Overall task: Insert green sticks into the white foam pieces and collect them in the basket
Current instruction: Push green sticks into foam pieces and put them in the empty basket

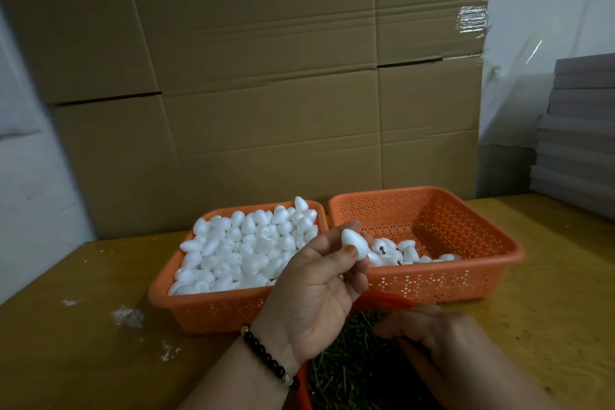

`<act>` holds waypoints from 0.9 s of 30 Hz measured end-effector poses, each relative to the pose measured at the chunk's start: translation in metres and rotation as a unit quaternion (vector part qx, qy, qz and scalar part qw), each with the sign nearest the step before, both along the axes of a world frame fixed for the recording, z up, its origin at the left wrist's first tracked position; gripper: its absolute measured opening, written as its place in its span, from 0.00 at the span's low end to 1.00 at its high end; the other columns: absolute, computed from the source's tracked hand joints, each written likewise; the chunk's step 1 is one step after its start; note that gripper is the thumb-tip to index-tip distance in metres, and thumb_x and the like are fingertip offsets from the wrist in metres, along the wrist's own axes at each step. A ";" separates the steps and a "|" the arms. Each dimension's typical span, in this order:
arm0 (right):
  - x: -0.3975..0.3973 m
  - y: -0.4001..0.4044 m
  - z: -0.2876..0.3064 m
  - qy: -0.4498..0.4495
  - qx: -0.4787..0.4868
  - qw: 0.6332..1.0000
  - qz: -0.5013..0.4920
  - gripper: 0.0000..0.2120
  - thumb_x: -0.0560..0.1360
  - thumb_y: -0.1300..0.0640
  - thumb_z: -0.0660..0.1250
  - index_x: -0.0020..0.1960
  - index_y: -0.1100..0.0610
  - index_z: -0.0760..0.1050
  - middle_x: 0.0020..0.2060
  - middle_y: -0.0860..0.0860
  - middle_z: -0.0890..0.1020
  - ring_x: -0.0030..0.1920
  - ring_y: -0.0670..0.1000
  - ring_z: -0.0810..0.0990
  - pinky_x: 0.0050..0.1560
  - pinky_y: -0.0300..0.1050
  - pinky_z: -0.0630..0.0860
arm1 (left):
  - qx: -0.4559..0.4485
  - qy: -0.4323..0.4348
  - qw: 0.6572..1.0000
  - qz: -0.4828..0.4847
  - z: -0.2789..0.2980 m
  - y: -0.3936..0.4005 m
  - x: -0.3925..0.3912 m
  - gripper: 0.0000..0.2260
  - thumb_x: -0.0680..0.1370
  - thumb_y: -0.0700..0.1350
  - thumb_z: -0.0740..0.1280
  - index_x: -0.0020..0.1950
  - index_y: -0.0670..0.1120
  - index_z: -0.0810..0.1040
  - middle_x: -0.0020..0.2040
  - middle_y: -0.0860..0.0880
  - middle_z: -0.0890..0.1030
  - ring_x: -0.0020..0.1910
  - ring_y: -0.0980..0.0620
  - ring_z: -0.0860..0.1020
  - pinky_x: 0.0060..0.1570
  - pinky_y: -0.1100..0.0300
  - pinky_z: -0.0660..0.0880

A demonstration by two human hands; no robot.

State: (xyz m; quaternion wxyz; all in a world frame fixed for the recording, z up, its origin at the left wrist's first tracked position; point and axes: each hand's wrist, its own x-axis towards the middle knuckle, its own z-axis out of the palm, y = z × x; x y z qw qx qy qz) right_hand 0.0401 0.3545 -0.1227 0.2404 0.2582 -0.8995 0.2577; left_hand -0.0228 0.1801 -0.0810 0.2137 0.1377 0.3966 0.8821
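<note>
You have two orange baskets [429, 283] with a dotted perforated pattern, one heaped with white foam pieces [246, 250]. Green sticks [352, 373] fill a red-orange bowl [386, 299]. Your wrist wears a black beaded bracelet [266, 358] over the yellow-brown table [83, 343].

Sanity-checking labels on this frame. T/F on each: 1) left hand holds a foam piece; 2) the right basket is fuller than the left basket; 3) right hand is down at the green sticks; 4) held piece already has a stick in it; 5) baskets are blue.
1) True. The left hand pinches a white foam piece between thumb and fingers.
2) False. The left basket is heaped with foam; the right basket holds only a few pieces along its near side.
3) True. The right hand rests in the pile of green sticks.
4) False. No stick shows on the held piece.
5) False. Both are orange.
</note>
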 end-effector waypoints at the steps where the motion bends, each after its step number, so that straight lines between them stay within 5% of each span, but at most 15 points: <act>1: 0.000 -0.001 0.000 0.008 -0.002 1.000 -0.007 0.21 0.60 0.67 0.78 0.46 0.46 0.83 0.40 0.40 0.83 0.40 0.36 0.81 0.40 0.30 0.77 | -0.020 0.017 1.000 0.015 -0.001 0.001 0.000 0.15 0.70 0.35 0.68 0.55 0.43 0.83 0.51 0.44 0.84 0.39 0.54 0.80 0.37 0.62 0.77; 4: 0.001 -0.002 0.001 0.036 -0.028 0.999 -0.021 0.19 0.62 0.64 0.80 0.45 0.45 0.82 0.38 0.40 0.83 0.37 0.36 0.81 0.37 0.33 0.77 | -0.054 0.050 0.997 0.035 -0.004 0.005 0.003 0.21 0.70 0.38 0.67 0.64 0.44 0.76 0.52 0.45 0.84 0.40 0.56 0.79 0.39 0.62 0.76; 9: 0.002 -0.006 0.003 0.074 -0.064 0.994 -0.051 0.16 0.60 0.62 0.81 0.42 0.48 0.82 0.37 0.38 0.82 0.35 0.35 0.79 0.33 0.32 0.76 | -0.045 0.041 0.998 0.011 -0.001 0.007 0.007 0.17 0.77 0.37 0.61 0.65 0.43 0.74 0.55 0.43 0.83 0.39 0.55 0.78 0.37 0.61 0.76; 14: 0.004 -0.007 0.006 0.106 -0.135 0.984 -0.049 0.05 0.68 0.54 0.75 0.43 0.50 0.82 0.39 0.38 0.81 0.36 0.34 0.78 0.36 0.29 0.75 | 0.022 -0.052 0.998 -0.040 0.006 0.007 0.010 0.17 0.74 0.40 0.63 0.62 0.39 0.75 0.47 0.41 0.83 0.35 0.51 0.78 0.33 0.59 0.77; 19: 0.008 -0.008 0.009 0.114 -0.146 0.982 -0.047 0.12 0.70 0.44 0.67 0.42 0.51 0.82 0.36 0.40 0.80 0.31 0.35 0.77 0.31 0.30 0.74 | 0.089 -0.129 0.982 -0.106 0.009 0.004 0.010 0.13 0.74 0.44 0.65 0.56 0.40 0.75 0.43 0.44 0.79 0.34 0.52 0.77 0.33 0.60 0.77; 27: 0.006 -0.009 0.005 0.150 -0.127 0.979 -0.049 0.10 0.63 0.57 0.80 0.42 0.54 0.82 0.34 0.42 0.81 0.32 0.35 0.79 0.33 0.30 0.75 | 0.132 -0.186 0.970 -0.085 0.009 0.002 0.008 0.15 0.73 0.44 0.67 0.51 0.33 0.77 0.45 0.39 0.81 0.36 0.47 0.81 0.33 0.57 0.80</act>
